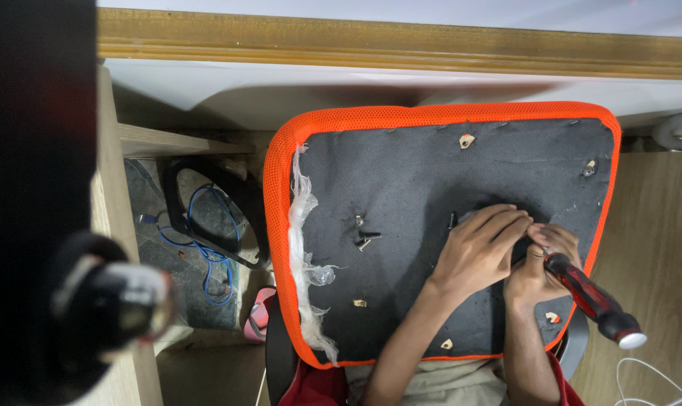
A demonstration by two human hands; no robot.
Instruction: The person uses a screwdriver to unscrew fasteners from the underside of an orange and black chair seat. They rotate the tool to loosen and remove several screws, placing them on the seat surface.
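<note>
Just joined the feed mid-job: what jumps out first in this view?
The upturned chair seat fills the centre, dark fabric rimmed in bright orange mesh. At its right side the left hand presses on the fabric beside the right hand, which grips a red-handled screwdriver. Loose screws lie mid-seat.

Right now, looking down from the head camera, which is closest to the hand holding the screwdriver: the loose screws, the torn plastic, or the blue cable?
From the right hand, which holds the screwdriver:
1. Loose screws, mid-seat, to its left.
2. Torn plastic, along the seat's left edge.
3. Blue cable, on the floor, far left.
</note>
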